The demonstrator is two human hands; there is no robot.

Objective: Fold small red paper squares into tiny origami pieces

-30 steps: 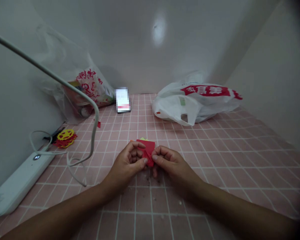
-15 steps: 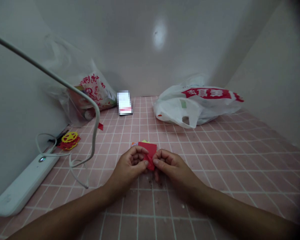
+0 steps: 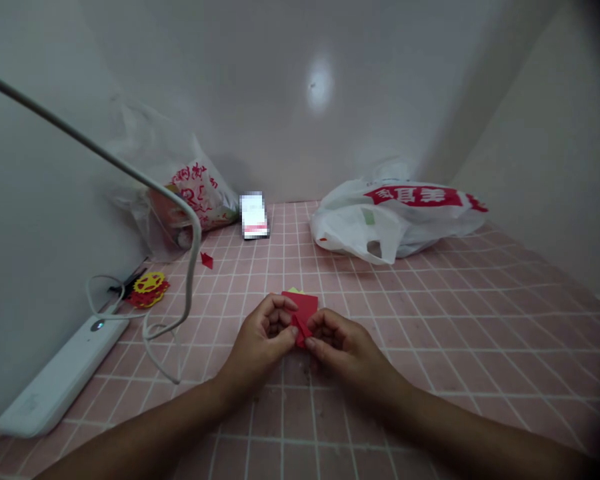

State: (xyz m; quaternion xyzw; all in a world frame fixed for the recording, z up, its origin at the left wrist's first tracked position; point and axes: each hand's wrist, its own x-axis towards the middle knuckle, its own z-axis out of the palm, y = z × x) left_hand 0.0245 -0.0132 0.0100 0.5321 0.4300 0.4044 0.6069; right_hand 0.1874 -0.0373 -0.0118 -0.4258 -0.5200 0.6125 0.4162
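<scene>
- Head view, the work: the left hand [image 3: 266, 330] pinches a small folded red paper [image 3: 301, 332] between thumb and fingers, and the right hand [image 3: 354, 343] grips its other side the same way. The paper is held low over the tabletop [image 3: 410, 313], near the middle of the near half.
- Head view, the step: this looks like the shaping of a fold, with both thumbs at the creased part. The next move would seem to call for steady pinches on both sides and a light press along the crease, since thin paper could slip or tear. How far along the folding is cannot be told.
- Head view, close by: a flat red square [image 3: 304, 304] lies just beyond the folded piece, with a yellow paper edge [image 3: 295, 290] showing behind it. Whether the square and the folded piece touch is hard to tell.
- Head view, surface and room: the tabletop is pink with a pale grid and meets plain grey walls [image 3: 270, 93]. At the back stand a printed clear bag [image 3: 205, 197], a lit phone [image 3: 254, 217] and a white bag [image 3: 353, 223]. On the left are a red scrap [image 3: 207, 260], yellow and red cut-outs [image 3: 150, 285], a white power strip-like device [image 3: 60, 380] and a looping pale cable [image 3: 194, 260].
</scene>
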